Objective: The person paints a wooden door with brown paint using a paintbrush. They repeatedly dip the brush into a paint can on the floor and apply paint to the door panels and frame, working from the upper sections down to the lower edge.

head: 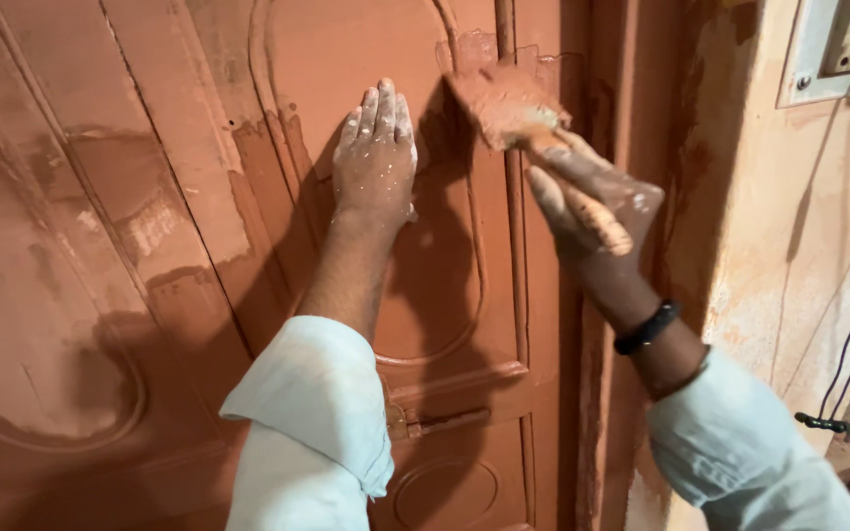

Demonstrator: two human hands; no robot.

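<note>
The left hand (376, 147) rests flat with fingers spread on the carved wooden door (150, 246), while at its three o'clock the right hand (592, 202) grips a paintbrush (504, 103) spreading reddish-brown paint; most panels look coated, with patchy streaks at nine o'clock.

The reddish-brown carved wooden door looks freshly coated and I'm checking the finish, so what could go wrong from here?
1. The left hand lies flat on the reddish-brown carved wooden door; if that coat is wet, it may leave a palm print.
2. The wide paint-loaded brush in the right hand works beside the door's edge, so paint could stray onto the pale wall.
</note>
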